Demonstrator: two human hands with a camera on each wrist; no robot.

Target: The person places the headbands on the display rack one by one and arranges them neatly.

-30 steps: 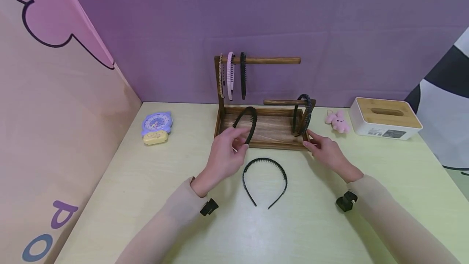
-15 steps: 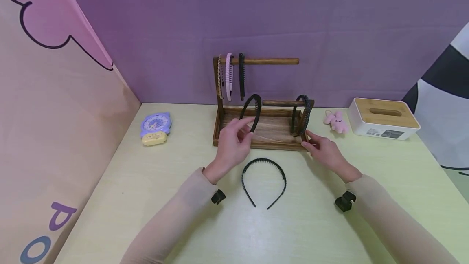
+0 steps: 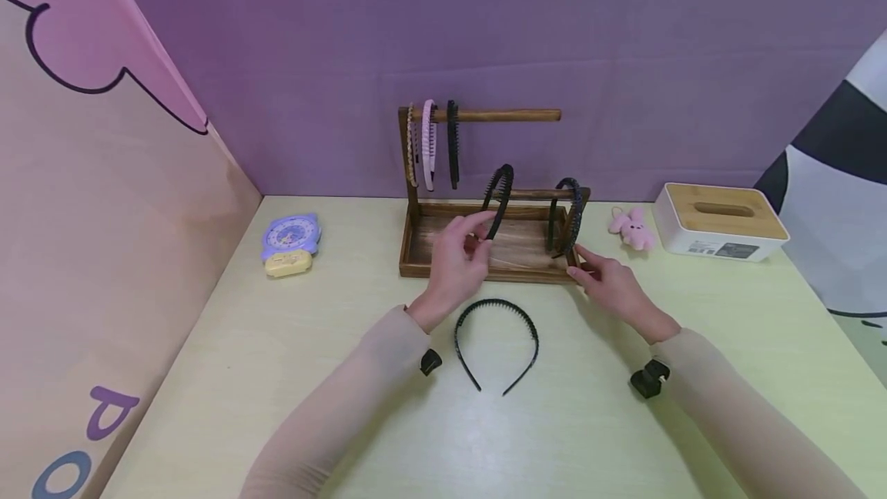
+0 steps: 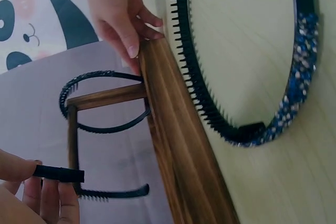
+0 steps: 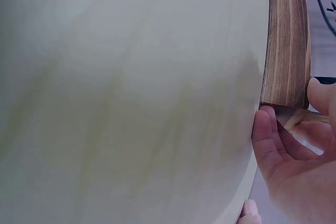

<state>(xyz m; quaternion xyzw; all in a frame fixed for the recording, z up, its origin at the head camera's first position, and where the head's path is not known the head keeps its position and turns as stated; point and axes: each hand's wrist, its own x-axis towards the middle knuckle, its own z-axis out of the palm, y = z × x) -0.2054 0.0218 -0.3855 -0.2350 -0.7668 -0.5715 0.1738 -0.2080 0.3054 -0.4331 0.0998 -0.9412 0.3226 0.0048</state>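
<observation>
In the head view my left hand pinches a black toothed headband between thumb and fingers, its arch upright. This headband overlaps the left end of the lower rod on a wooden headband stand. My right hand grips the front right corner of the stand's tray, as the right wrist view shows at the wooden rail. A dark sparkly headband hangs at the rod's right end. Another headband, with blue and silver glitter, lies on the table before the stand.
From the upper rod hang a braided tan headband, a lilac one and a black one. A blue-and-yellow toy lies left. To the right are a pink plush toy and a tissue box.
My left hand has moved right and upward with the black headband, from over the tray's left part to the lower rod's left end. My right hand stays at the tray corner.
</observation>
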